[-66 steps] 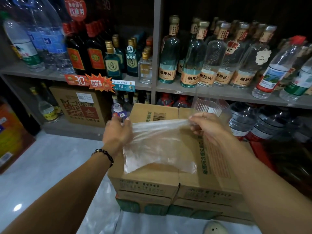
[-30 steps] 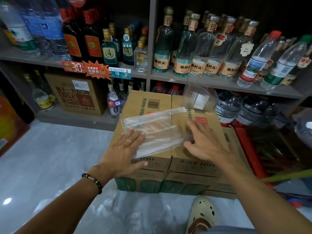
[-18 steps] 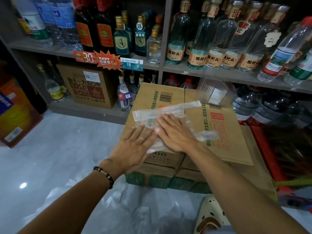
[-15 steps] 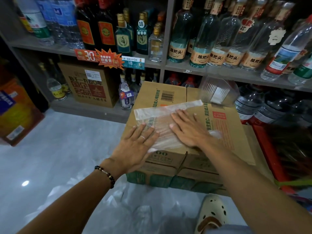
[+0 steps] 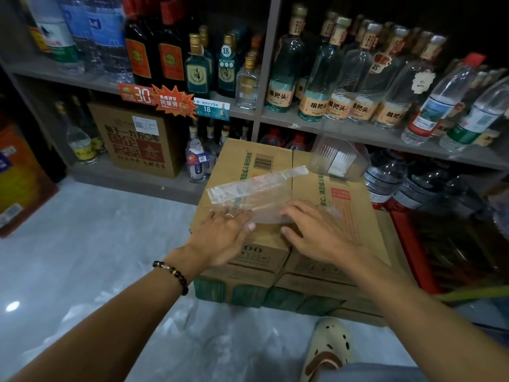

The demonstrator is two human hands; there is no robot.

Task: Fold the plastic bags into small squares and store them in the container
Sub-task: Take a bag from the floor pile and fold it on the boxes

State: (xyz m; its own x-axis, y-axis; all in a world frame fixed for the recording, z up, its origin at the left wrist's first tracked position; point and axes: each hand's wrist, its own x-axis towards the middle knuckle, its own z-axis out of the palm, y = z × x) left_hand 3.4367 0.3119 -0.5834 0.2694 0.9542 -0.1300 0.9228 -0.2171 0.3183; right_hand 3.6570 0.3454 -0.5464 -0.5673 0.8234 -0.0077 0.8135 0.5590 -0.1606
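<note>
both forearms reach forward from the bottom corners of the view and meet over the stack of brown cardboard cartons (image 5: 341, 216). the left hand (image 5: 224, 235) lies palm down, fingers straight and spread, its fingertips on the near left part of the clear, flattened plastic bag (image 5: 256, 188); a thin ring sits on one finger and a dark beaded bracelet (image 5: 171, 272) circles the wrist. the right hand (image 5: 316, 232) is also palm down with fingers extended and slightly fanned, resting on the bag's near right part, thumb pointing toward the left hand. neither hand curls around anything; both are flat against the plastic. the bag lies as a wide folded band across the top carton, over the seam between its flaps, with its far long edge running from left up to right and its near edge close to the carton's front lip. the clear ribbed plastic container (image 5: 340, 158) stands at the far right corner of the carton top, just beyond the bag's right end. the grey shelf unit (image 5: 358, 133), full of glass bottles, rises right behind the cartons. open pale floor (image 5: 82, 244) lies to the left, loose clear plastic sheeting (image 5: 206, 340) is spread in front of the cartons, and a cream perforated clog (image 5: 329, 346) sits near the bottom edge.
</note>
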